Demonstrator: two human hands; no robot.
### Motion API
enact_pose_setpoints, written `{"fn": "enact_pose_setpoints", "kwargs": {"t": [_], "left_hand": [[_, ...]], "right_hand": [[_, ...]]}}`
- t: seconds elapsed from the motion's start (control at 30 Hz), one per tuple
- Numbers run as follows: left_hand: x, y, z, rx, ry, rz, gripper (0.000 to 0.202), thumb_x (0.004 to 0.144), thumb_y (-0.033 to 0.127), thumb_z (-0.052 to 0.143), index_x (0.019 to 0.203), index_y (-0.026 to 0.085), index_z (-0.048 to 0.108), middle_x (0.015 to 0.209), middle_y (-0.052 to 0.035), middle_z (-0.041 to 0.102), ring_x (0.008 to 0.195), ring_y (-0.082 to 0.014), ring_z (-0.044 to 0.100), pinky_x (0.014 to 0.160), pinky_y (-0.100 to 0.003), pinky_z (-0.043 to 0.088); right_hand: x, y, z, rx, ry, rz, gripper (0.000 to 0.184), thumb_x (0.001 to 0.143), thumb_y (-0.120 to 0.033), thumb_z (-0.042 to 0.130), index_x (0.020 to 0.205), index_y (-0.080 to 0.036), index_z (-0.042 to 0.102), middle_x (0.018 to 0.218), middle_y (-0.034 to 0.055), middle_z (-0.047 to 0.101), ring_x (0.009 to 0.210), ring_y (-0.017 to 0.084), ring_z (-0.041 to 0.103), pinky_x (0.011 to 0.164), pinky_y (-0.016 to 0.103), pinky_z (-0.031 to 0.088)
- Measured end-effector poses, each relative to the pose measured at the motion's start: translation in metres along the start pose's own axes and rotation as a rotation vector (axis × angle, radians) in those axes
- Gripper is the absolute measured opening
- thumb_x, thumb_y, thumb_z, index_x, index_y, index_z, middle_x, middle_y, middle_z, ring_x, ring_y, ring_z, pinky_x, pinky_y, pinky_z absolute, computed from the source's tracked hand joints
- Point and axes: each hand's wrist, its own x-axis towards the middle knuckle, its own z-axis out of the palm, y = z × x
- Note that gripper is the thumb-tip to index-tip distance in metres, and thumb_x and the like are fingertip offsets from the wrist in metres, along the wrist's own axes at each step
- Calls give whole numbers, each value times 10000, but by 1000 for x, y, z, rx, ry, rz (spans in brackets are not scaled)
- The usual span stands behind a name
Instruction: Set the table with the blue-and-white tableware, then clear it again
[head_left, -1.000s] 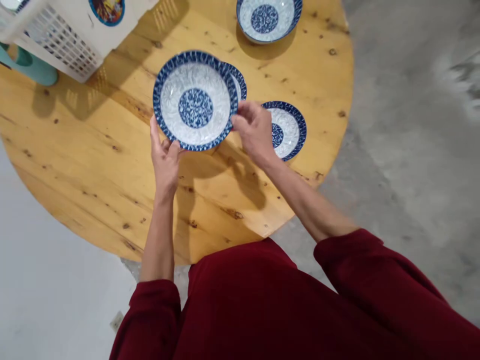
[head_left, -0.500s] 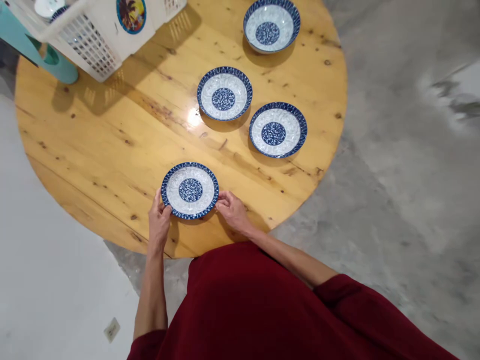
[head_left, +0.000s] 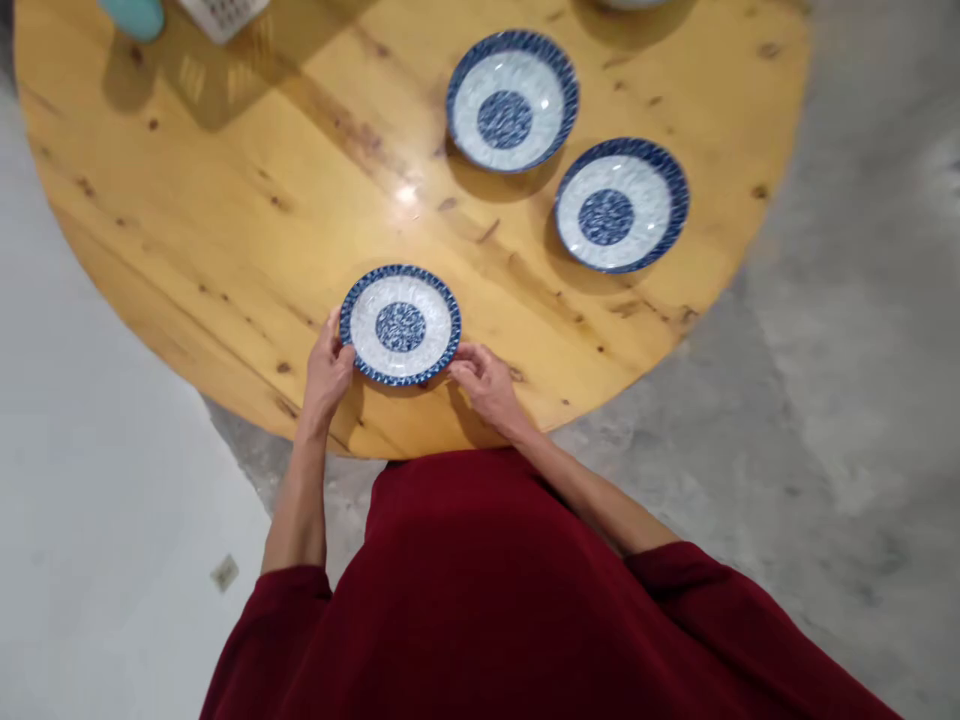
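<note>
A blue-and-white patterned plate (head_left: 400, 326) is near the front edge of the round wooden table. My left hand (head_left: 330, 372) grips its left rim, thumb on top and fingers around the outside. At the lower right rim, my right hand (head_left: 487, 385) holds the edge between thumb and bent fingers. Shadows show below the plate; whether it rests on the wood or is slightly raised I cannot tell. Beyond it stand two matching blue-rimmed dishes, one dish (head_left: 504, 119) farther back and another dish (head_left: 606, 217) to the right.
The wooden table (head_left: 225, 220) curves around in front of me. At the top left are a teal object (head_left: 136, 14) and the corner of a white plastic basket (head_left: 223, 14), both cut off. The bottom of a bowl (head_left: 631, 3) shows at the top edge.
My view has shifted lower and closer, so the table's things appear higher in the picture and most of the basket and far bowl are out of frame. Both hands stay on the plate.
</note>
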Motion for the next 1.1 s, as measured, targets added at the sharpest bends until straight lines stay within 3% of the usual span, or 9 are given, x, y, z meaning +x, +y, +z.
{"fn": "enact_pose_setpoints", "kwargs": {"t": [0.17, 0.47, 0.57, 0.73, 0.83, 0.97, 1.1], "left_hand": [[2, -19, -4, 0, -53, 0, 599, 886, 465, 649, 1426, 239, 524, 920, -31, 664, 948, -239, 658, 925, -438, 540], [3, -32, -1, -123, -23, 31, 534, 898, 467, 640, 1375, 242, 553, 1108, -74, 689, 1181, -277, 603, 1028, -458, 511], [4, -31, -5, -149, -82, 33, 587, 887, 487, 658, 1403, 239, 528, 1041, -64, 700, 1110, -265, 643, 1004, -444, 526], [-4, -35, -19, -146, -114, -73, 766, 872, 546, 654, 1506, 197, 403, 828, -29, 673, 797, -215, 702, 867, -454, 585], [-25, -40, -34, -149, 10, -142, 750, 858, 547, 641, 1468, 162, 435, 863, -54, 704, 753, -198, 710, 825, -425, 605], [-70, -54, -52, -169, 298, -216, 575, 857, 480, 614, 1332, 161, 560, 929, -61, 734, 780, -167, 723, 832, -364, 611], [-118, -66, -53, -219, 477, -308, 416, 833, 415, 612, 1165, 167, 647, 889, -32, 731, 760, -147, 720, 796, -308, 608]], "right_hand": [[-6, 6, 1, -25, -5, -19, 264, 781, -346, 577, 1018, -231, 580, 947, 41, 700, 832, 199, 665, 804, 360, 545], [-9, 11, 10, -84, 77, -66, 303, 803, -396, 604, 1045, -215, 584, 983, 70, 713, 895, 224, 678, 843, 399, 557], [-12, 15, 16, -48, 91, -75, 314, 801, -402, 629, 1052, -216, 597, 996, 74, 713, 914, 233, 679, 847, 402, 555], [-24, 24, 14, -6, 163, -14, 380, 781, -469, 661, 1053, -212, 592, 994, 76, 703, 855, 214, 693, 821, 399, 564], [-33, 28, 5, 48, 227, 38, 423, 737, -525, 685, 1006, -214, 588, 908, 53, 702, 748, 187, 684, 748, 373, 573], [-44, 30, -8, 119, 254, 87, 392, 693, -515, 698, 931, -217, 607, 799, 34, 696, 656, 174, 658, 630, 328, 558], [-62, 35, -26, 163, 265, 95, 329, 691, -475, 694, 891, -221, 633, 764, 32, 697, 626, 174, 646, 574, 313, 537]]}}
